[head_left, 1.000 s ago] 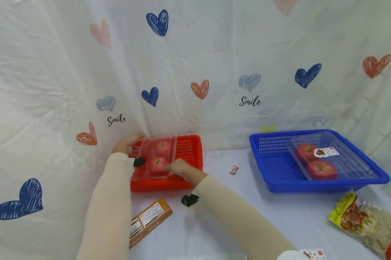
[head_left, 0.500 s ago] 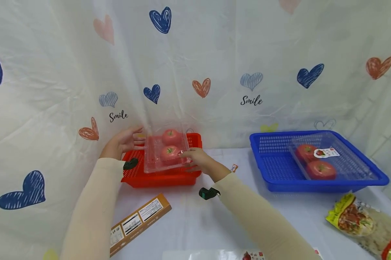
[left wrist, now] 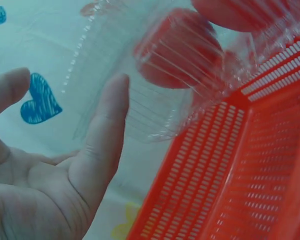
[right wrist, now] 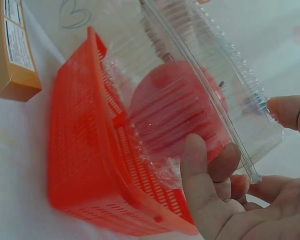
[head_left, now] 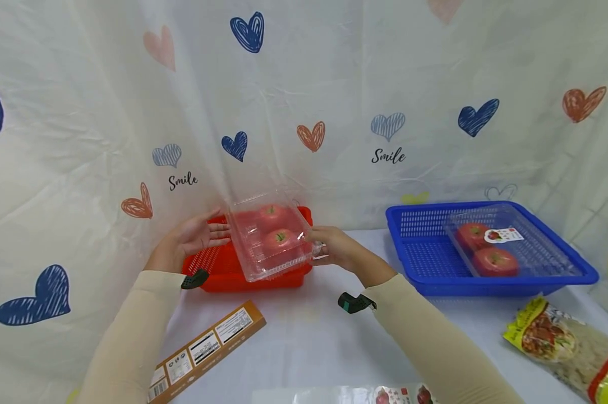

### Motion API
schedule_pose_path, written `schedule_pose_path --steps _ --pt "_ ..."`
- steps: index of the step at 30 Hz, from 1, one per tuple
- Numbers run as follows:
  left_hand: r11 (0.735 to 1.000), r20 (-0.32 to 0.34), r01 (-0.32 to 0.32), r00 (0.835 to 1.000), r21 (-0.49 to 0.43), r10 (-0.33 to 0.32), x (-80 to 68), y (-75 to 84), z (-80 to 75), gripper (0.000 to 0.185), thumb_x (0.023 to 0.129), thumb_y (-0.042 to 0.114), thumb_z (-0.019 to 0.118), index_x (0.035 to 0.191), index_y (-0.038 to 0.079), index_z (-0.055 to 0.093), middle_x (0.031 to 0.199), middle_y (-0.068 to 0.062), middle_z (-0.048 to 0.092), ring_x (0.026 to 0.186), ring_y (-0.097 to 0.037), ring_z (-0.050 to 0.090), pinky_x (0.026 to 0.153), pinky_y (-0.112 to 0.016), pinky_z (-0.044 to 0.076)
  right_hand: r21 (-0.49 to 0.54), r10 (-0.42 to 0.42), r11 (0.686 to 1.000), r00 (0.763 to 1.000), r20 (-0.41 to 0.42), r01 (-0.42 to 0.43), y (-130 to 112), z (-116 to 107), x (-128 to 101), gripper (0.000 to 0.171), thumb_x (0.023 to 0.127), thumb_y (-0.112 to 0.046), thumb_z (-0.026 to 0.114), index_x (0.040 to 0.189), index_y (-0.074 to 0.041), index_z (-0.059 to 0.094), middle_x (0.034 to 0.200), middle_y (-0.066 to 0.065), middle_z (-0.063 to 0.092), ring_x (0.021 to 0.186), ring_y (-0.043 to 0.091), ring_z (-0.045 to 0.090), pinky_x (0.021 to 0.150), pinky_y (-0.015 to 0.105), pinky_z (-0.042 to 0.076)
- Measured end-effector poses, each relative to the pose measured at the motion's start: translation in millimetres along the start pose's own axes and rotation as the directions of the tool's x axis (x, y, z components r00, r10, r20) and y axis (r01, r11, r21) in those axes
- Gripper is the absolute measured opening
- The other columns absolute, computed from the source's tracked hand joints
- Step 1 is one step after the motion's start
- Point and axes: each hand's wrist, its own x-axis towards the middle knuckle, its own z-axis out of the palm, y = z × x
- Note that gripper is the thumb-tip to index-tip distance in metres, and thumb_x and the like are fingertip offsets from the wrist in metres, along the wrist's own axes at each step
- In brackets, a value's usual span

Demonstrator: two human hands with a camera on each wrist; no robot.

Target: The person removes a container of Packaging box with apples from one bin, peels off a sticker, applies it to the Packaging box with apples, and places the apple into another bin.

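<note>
A clear plastic clamshell box (head_left: 271, 238) with two red tomatoes hangs tilted just above the red basket (head_left: 218, 275). My right hand (head_left: 318, 244) grips its right edge. In the right wrist view the fingers (right wrist: 202, 170) curl under the box (right wrist: 190, 100) and the thumb lies on its rim. My left hand (head_left: 210, 231) is spread beside the box's left wall with its fingers straight. In the left wrist view one finger (left wrist: 107, 125) lies against the clear wall (left wrist: 155, 75), over the red basket (left wrist: 240, 175).
A blue basket (head_left: 410, 269) at the right holds another tomato pack (head_left: 491, 249). A brown carton (head_left: 208, 350) lies at the front left, a noodle bag (head_left: 561, 342) at the far right, and a flat pack (head_left: 364, 395) at the bottom edge. A heart-printed sheet hangs behind.
The tomato box has come up out of the red basket and moved right in my right hand. My left hand has let go of its back corner and spread out.
</note>
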Motion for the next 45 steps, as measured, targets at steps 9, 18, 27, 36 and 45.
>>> schedule_pose_path --steps 9,18,27,36,45 --pt "1.0 0.099 -0.013 0.995 0.003 0.012 -14.4 -21.7 21.4 0.041 0.097 0.046 0.054 0.122 0.015 0.047 0.098 -0.008 0.066 0.086 -0.022 0.067 0.089 -0.041 0.05 -0.002 -0.067 0.998 0.997 0.041 0.067 -1 -18 -40 0.045 0.093 -0.021 0.059 0.134 -0.004 0.054 0.111 0.016 0.06 0.08 0.024 0.059 0.084 0.046 0.054" --pt "0.999 0.208 -0.001 0.978 0.043 -0.008 -31.9 -45.7 42.3 0.035 0.103 0.046 0.04 0.108 0.014 0.051 0.086 -0.008 0.064 0.079 -0.023 0.066 0.082 -0.037 0.055 0.005 -0.093 0.996 0.995 0.025 0.093 8 -33 -79 0.056 0.094 -0.023 0.063 0.143 -0.005 0.044 0.116 0.017 0.062 0.085 0.028 0.068 0.084 0.045 0.054" --pt "0.998 0.308 0.032 0.95 0.057 -0.048 -49.0 -75.0 61.1 0.043 0.103 0.049 0.037 0.114 0.009 0.051 0.089 -0.008 0.068 0.077 -0.021 0.067 0.078 -0.034 0.057 0.069 -0.202 0.978 0.978 0.044 0.199 22 -50 -113 0.069 0.091 -0.007 0.065 0.15 -0.004 0.03 0.126 0.02 0.048 0.099 0.027 0.061 0.081 0.036 0.055" --pt "0.998 0.449 0.015 0.892 0.062 -0.041 -65.2 -99.0 80.6 0.038 0.107 0.038 0.031 0.115 0.012 0.058 0.084 -0.005 0.071 0.069 -0.015 0.068 0.072 -0.028 0.056 0.073 -0.276 0.961 0.945 0.173 0.267 49 -75 -133 0.081 0.08 0.009 0.072 0.149 -0.004 0.032 0.136 0.023 0.043 0.108 0.028 0.059 0.088 0.041 0.053" --pt "0.999 0.611 0.041 0.79 0.017 -0.043 -74.9 -126.1 97.3 0.034 0.107 0.03 0.029 0.129 0.008 0.043 0.089 -0.004 0.072 0.069 -0.009 0.069 0.068 -0.021 0.055 0.21 -0.365 0.923 0.905 0.218 0.321 76 -97 -146 0.069 0.086 0.014 0.061 0.147 -0.006 0.038 0.132 0.014 0.047 0.099 0.017 0.06 0.086 0.03 0.053"
